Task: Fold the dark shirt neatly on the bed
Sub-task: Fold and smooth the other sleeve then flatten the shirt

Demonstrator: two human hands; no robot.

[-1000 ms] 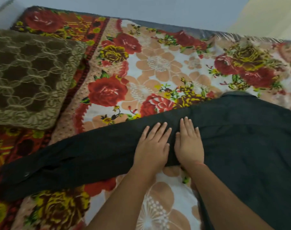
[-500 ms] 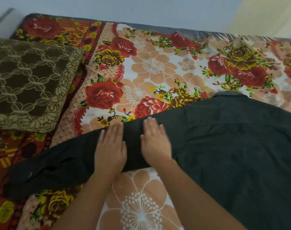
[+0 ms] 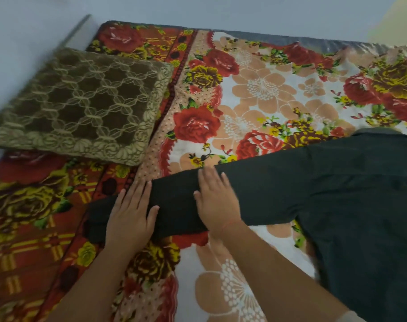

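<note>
The dark shirt [image 3: 351, 194] lies flat on the bed's floral blanket [image 3: 256, 94], its body at the right and one long sleeve [image 3: 174, 205] stretched out to the left. My left hand [image 3: 130, 217] presses palm-down near the sleeve's cuff end, fingers spread. Further up the same sleeve my right hand [image 3: 217, 201] lies flat, with a thin red thread at the wrist. Neither hand grips the cloth. The cuff is partly hidden under my left hand.
A brown and gold patterned pillow [image 3: 82, 103] lies at the left, just beyond the sleeve's end. A pale wall [image 3: 198, 10] runs along the bed's far edge. Bare blanket shows in front of the sleeve and behind it.
Both hands have slid leftward along the sleeve toward the cuff and moved apart. The sleeve end now looks flatter and shorter than before.
</note>
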